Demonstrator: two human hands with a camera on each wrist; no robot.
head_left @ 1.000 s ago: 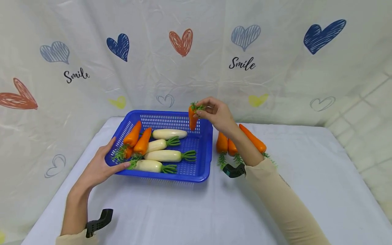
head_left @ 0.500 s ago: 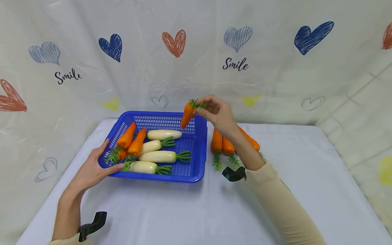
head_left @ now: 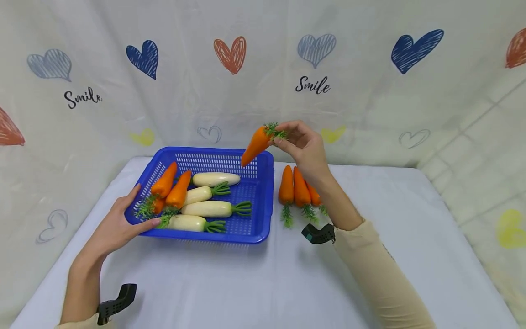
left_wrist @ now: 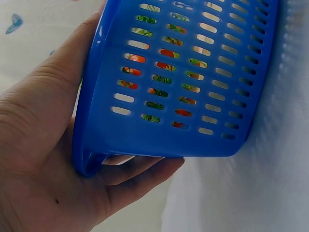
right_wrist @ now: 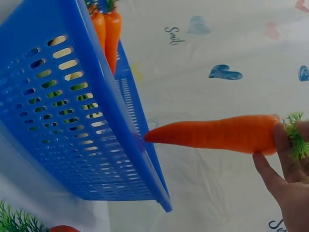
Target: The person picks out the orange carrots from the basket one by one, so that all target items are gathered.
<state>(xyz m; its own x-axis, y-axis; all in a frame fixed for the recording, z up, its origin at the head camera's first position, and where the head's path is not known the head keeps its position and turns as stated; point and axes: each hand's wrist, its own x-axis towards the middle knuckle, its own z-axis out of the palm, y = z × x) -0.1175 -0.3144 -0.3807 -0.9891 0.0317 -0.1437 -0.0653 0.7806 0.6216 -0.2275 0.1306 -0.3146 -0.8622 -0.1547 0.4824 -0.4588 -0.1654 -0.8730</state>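
My right hand (head_left: 308,148) pinches an orange carrot (head_left: 256,145) at its leafy green top. The carrot hangs tilted above the back right of a blue plastic basket (head_left: 263,224), its tip toward the lower left. In the right wrist view, the carrot (right_wrist: 212,133) lies across the view and its tip overlaps the basket rim. At the basket's front left corner, my left hand (head_left: 117,224) grips the rim. The left wrist view has the basket wall (left_wrist: 159,135) between the thumb and fingers of that hand. Several white radishes (head_left: 207,209) and orange carrots (head_left: 178,191) lie inside the basket.
Right of the basket, three carrots (head_left: 302,189) lie on the white tablecloth (head_left: 230,283), leaves toward me; my right forearm partly covers one. A pale curtain (head_left: 263,59) with printed hearts hangs behind the table.
My right hand has risen slightly and shifted right relative to the basket. The carrot in it has swung from nearly upright to tilted. My left hand stays on the basket.
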